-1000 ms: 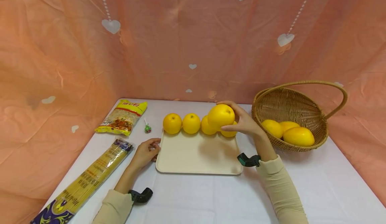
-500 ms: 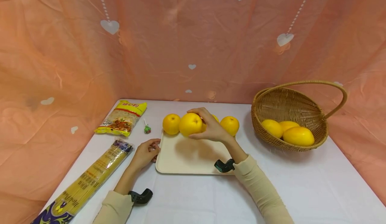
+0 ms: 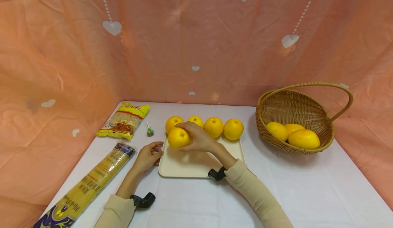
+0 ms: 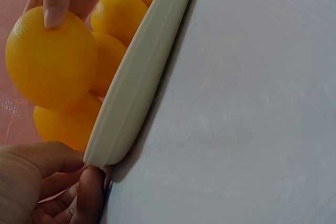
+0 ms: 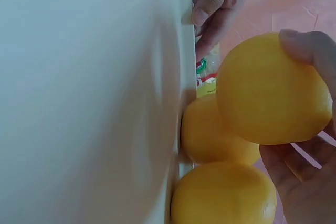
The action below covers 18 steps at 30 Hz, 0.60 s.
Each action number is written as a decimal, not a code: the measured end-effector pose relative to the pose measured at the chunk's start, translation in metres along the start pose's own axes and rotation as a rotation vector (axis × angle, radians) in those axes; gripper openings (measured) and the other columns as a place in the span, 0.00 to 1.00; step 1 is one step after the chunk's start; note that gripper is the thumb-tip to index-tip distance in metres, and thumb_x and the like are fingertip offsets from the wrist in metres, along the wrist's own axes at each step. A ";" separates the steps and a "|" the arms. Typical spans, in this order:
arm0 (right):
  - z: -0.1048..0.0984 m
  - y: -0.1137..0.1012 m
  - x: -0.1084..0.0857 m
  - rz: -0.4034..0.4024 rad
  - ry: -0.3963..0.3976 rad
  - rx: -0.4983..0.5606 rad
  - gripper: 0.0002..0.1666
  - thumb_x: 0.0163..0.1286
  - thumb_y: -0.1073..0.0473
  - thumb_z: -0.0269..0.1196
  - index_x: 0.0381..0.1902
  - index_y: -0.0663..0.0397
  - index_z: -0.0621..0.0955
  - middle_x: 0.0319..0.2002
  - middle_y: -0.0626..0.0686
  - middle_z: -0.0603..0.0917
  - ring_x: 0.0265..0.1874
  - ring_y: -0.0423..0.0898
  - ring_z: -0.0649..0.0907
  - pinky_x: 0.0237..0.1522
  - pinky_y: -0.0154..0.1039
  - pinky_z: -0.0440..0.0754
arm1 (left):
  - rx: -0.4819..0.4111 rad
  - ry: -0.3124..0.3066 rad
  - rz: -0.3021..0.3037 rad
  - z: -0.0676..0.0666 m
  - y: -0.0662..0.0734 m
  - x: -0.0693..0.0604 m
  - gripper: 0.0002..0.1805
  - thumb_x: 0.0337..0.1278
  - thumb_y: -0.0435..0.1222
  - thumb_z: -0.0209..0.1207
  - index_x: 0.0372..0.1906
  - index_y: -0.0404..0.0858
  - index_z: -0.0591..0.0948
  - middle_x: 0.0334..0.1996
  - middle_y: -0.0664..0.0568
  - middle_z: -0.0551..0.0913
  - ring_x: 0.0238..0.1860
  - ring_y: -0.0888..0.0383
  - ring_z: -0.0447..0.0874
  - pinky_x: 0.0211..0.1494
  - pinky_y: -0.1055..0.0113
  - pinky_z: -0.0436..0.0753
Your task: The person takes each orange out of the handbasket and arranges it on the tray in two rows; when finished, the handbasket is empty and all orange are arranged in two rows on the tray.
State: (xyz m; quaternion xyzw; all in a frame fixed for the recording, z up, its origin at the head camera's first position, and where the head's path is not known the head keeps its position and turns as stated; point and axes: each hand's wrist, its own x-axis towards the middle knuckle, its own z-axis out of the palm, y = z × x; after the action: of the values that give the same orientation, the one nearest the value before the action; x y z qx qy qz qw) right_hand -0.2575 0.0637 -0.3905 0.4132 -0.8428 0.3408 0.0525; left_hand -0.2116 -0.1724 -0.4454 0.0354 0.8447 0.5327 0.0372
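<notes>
My right hand [image 3: 200, 140] grips an orange [image 3: 178, 138] above the left part of a cream tray [image 3: 184, 166], thumb and fingers curled round its side. Behind it, several more oranges [image 3: 214, 127] form a row along the tray's far edge. In the right wrist view the held orange [image 5: 273, 88] hangs close to the leftmost one of the row [image 5: 210, 135]. At the tray's left side, my left hand [image 3: 148, 158] pinches the rim. The left wrist view has the left hand's thumb and finger [image 4: 90, 190] at the tray's corner [image 4: 113, 148].
On the right stands a wicker basket [image 3: 294, 105] holding several yellow fruits [image 3: 304, 139]. To the left lie a yellow food packet [image 3: 124, 119], a small lollipop [image 3: 150, 131] and a long pack of noodles [image 3: 89, 183]. A pink curtain [image 3: 196, 44] hangs behind the white table [image 3: 190, 200].
The right hand has carried the orange leftward along the row, then lower and nearer to me, uncovering the oranges on the right. My left hand stays at the tray's rim.
</notes>
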 end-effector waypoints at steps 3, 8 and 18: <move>0.003 -0.001 0.003 -0.015 -0.021 -0.016 0.44 0.45 0.51 0.74 0.61 0.50 0.70 0.58 0.51 0.71 0.58 0.47 0.70 0.62 0.44 0.69 | 0.000 -0.002 -0.002 0.000 0.000 -0.001 0.21 0.57 0.26 0.55 0.57 0.28 0.73 0.33 0.44 0.76 0.21 0.60 0.75 0.20 0.70 0.79; 0.007 -0.003 0.006 -0.027 -0.053 -0.084 0.44 0.45 0.50 0.74 0.60 0.51 0.71 0.57 0.53 0.70 0.57 0.47 0.69 0.60 0.43 0.70 | -0.002 -0.007 -0.001 0.000 0.000 -0.001 0.21 0.57 0.26 0.55 0.57 0.28 0.73 0.33 0.44 0.76 0.21 0.60 0.74 0.20 0.70 0.79; 0.010 -0.002 0.006 -0.054 -0.082 -0.136 0.44 0.46 0.49 0.74 0.61 0.53 0.71 0.58 0.51 0.74 0.56 0.46 0.71 0.62 0.39 0.67 | 0.001 -0.008 -0.003 0.000 0.000 0.000 0.21 0.57 0.26 0.55 0.57 0.28 0.72 0.33 0.44 0.76 0.21 0.60 0.74 0.20 0.70 0.79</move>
State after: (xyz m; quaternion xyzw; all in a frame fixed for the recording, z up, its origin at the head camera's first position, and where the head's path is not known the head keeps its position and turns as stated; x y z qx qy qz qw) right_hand -0.2579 0.0525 -0.3945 0.4451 -0.8540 0.2638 0.0551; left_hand -0.2118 -0.1725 -0.4457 0.0364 0.8449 0.5321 0.0414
